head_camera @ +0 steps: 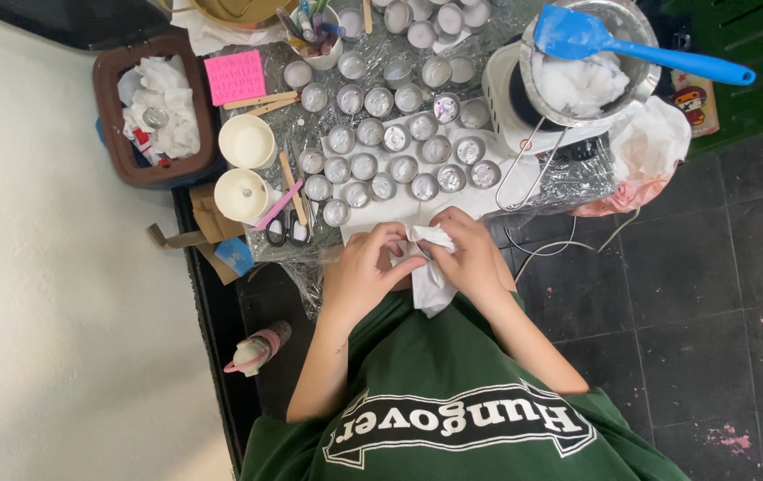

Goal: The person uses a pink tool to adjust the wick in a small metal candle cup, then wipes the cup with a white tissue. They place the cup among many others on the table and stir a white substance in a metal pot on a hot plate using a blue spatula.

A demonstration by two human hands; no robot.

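Observation:
My left hand [365, 267] and my right hand [472, 258] meet at the near edge of the table, both pinching a crumpled white tissue [432, 287] that hangs down toward my green shirt. Whether something small sits inside the tissue I cannot tell. Just beyond my hands, several small round metal cups [404, 167] stand in rows on a white sheet [373, 214]. Further back right, a metal bowl [624, 93] with white wax sits on a white heater, and a blue spatula [577, 36] rests in it.
Two white cups [246, 141] stand at the left with scissors [288, 227], wooden sticks and a pink note [235, 77]. A brown bin [107, 107] holds used tissues. A pink-capped bottle [255, 349] lies on the dark floor. A plastic bag [649, 147] hangs at the right.

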